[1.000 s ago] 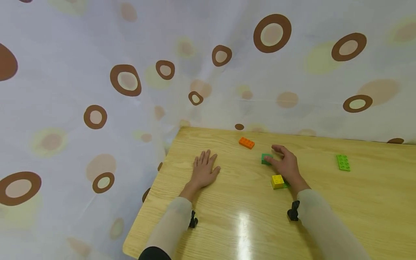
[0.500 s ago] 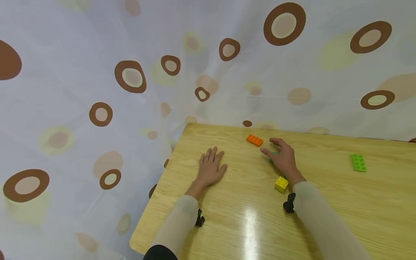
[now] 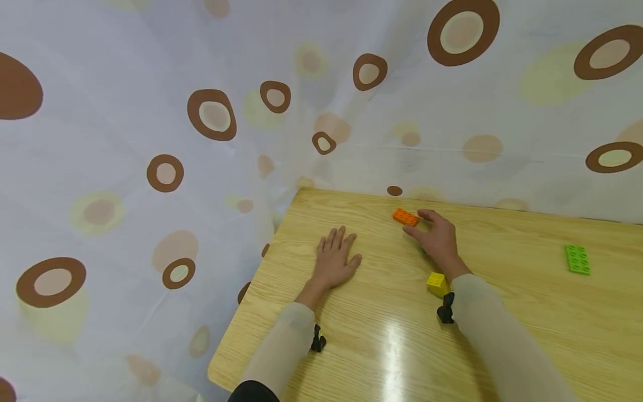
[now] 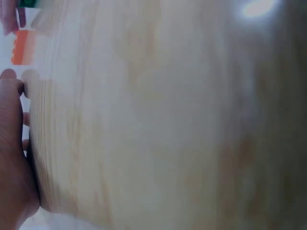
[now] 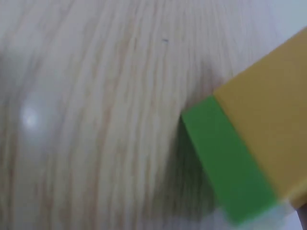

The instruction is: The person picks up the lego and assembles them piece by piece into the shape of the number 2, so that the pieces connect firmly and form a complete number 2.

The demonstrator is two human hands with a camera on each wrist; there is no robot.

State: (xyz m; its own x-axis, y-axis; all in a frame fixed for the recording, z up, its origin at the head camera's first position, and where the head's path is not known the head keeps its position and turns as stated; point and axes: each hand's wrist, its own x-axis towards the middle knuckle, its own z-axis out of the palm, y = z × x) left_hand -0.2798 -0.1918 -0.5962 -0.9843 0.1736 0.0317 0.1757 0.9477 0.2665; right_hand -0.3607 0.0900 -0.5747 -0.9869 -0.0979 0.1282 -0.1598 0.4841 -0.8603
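My left hand (image 3: 335, 262) lies flat on the wooden table, fingers spread; nothing is in it. Over to its right, my right hand (image 3: 438, 239) reaches toward the back, thumb and forefinger apart at the near right end of an orange toy brick (image 3: 405, 216). Whether the fingertips touch that brick, I cannot tell. Beneath the right wrist is a yellow brick (image 3: 438, 283); in the right wrist view it sits on a green brick (image 5: 228, 163). A dark green brick (image 4: 28, 3) shows at the top edge of the left wrist view, mostly hidden by my right hand in the head view.
A light green brick (image 3: 577, 259) lies flat farther right on the table (image 3: 361, 324). Behind and to the left hangs a white curtain-like sheet (image 3: 115, 128) with brown rings. The table's left edge runs close beside my left hand.
My right hand has moved forward from the dark green brick to the orange one. The head view has swung left, shifting everything rightward. My left hand stays on the table.
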